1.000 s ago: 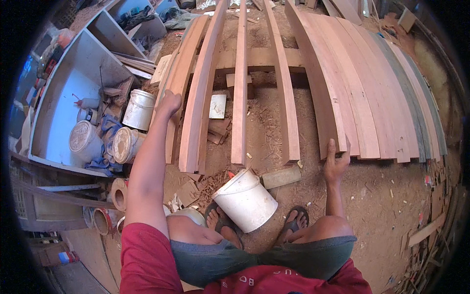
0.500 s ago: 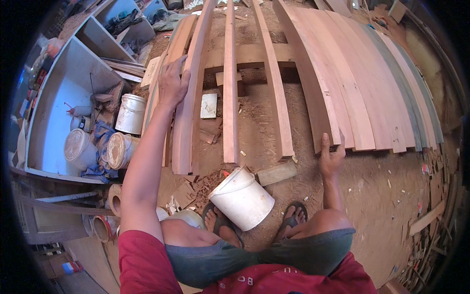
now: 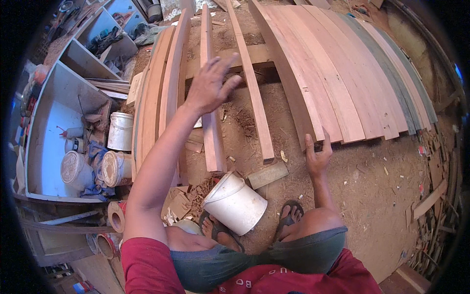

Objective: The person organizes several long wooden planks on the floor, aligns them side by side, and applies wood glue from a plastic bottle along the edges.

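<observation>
My left hand [image 3: 213, 88] is raised with its fingers apart, over a wooden beam [image 3: 213, 144], holding nothing; I cannot tell whether it touches the wood. My right hand [image 3: 319, 156] has thumb and fingers round the near end of a wide plank [image 3: 288, 85] standing on edge. This plank is the leftmost of a row of planks [image 3: 342, 93] on the right. Between the hands runs a thin strip of wood [image 3: 254, 105], apart from both neighbours. Left of my left hand, another beam [image 3: 172, 73] lies beside more planks [image 3: 150, 108].
A white bucket [image 3: 240, 208] lies tilted between my feet, near a short wood block [image 3: 268, 175]. A wooden cross support [image 3: 252, 55] runs beneath the beams. Left stand lidded buckets [image 3: 120, 132] and an open cabinet [image 3: 46, 161]. Offcuts [image 3: 431, 198] line the right side.
My left hand has left the left-hand beam and moved right, over the middle one. The right hand keeps hold of its plank's end. The whole view has shifted slightly.
</observation>
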Demonstrator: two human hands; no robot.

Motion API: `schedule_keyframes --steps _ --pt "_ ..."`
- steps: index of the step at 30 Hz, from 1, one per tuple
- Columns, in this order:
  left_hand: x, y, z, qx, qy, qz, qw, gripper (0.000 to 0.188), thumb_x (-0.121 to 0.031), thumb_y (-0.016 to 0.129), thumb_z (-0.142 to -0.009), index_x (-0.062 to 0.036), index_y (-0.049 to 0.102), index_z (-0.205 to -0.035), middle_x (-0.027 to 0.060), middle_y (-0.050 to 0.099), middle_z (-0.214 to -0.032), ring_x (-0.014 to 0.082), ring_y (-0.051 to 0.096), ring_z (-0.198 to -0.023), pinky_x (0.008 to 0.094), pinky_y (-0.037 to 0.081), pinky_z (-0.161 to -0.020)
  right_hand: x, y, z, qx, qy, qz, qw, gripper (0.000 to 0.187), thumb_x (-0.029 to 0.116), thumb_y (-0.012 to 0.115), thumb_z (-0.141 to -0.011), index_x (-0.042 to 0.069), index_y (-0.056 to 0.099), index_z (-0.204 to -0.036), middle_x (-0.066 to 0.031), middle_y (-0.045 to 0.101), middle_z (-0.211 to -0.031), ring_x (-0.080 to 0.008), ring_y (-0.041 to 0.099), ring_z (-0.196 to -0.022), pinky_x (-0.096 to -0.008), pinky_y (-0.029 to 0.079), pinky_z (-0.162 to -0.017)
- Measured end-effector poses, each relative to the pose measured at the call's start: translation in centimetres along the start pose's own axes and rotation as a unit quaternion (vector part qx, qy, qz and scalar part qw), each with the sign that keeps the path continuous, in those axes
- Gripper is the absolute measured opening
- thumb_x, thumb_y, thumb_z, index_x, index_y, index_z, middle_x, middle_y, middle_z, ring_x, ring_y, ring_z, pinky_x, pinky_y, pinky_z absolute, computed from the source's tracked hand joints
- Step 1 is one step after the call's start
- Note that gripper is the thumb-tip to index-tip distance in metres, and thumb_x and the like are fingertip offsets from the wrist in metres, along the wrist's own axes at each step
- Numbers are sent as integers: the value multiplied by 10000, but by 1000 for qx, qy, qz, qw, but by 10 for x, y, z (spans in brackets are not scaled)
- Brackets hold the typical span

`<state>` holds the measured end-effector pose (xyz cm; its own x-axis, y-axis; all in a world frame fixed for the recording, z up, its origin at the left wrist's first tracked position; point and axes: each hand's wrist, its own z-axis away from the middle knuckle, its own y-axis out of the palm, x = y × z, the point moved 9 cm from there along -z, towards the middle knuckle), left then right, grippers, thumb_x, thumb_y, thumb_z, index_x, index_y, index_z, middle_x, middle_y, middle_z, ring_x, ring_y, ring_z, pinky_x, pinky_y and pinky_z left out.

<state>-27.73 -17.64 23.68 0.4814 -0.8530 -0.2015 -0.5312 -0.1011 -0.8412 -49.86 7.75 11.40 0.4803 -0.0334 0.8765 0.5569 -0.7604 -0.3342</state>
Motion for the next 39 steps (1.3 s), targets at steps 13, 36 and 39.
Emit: schedule_keyframes --steps 13,36,39 --pt "-86 37 -47 62 71 59 994 623 -530 496 -998 -160 443 -1496 164 542 -1437 345 420 -1401 494 317 -1141 -21 4 10 19 45 55 997 574 270 744 -893 -57 546 -1321 -285 632 -1231 -371 622 -1187 -479 454 -1038" --pt "24 -133 -35 -181 -134 254 941 788 -651 223 -1022 -61 377 -1522 176 543 -1437 287 477 -1351 461 299 -1116 -77 -104 -48 8 -131 467 875 586 53 665 -760 118 587 -1337 -105 508 -1463 -313 383 -1442 -503 295 -1188" --pt "30 -137 -31 -182 -149 244 941 749 -617 228 -1039 -61 398 -1512 158 569 -1410 262 503 -1317 432 312 -1084 -87 -98 -57 18 -155 459 875 517 47 641 -800 117 606 -1311 -107 544 -1430 -298 446 -1402 -467 332 -1175"
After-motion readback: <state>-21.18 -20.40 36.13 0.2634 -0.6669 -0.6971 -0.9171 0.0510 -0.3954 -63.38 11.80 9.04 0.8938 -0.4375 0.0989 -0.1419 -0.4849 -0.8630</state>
